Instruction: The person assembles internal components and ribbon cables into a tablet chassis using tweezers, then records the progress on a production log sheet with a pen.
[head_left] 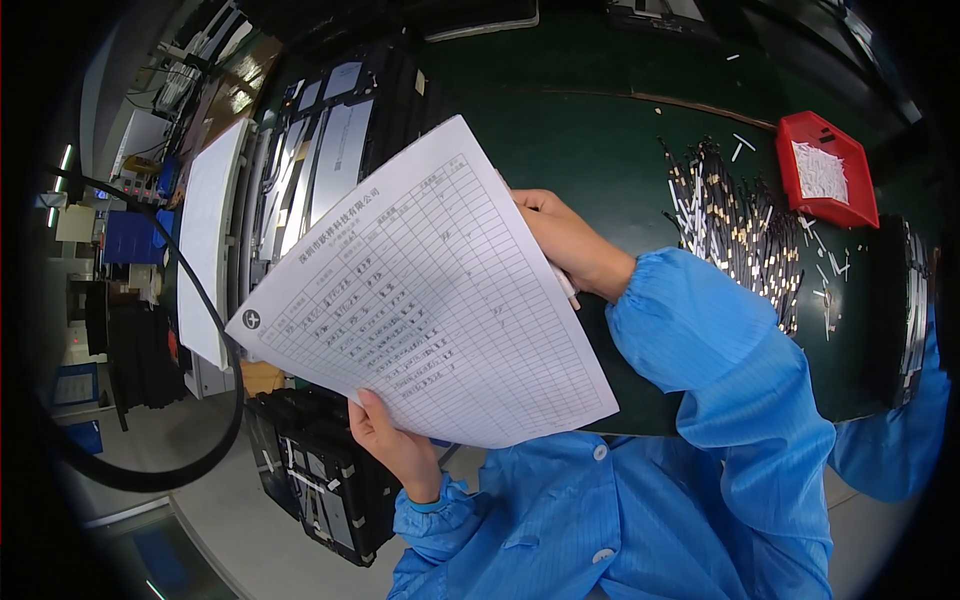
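A white paper form printed with a table and filled in part with handwriting is held up, tilted, in front of me. My left hand pinches its lower left edge, thumb on the printed face and fingers behind. At the upper right edge, my right hand grips the sheet from the side, its fingertips hidden behind the paper. A thin pale stick-like piece peeks out below the right hand; its kind cannot be made out. Both arms wear loose blue sleeves.
Black cables with white and gold ends lie on the green table, beside a red bin of small white pieces. Black trays with silver panels stand at left; more black trays sit lower. Another blue sleeve shows at right.
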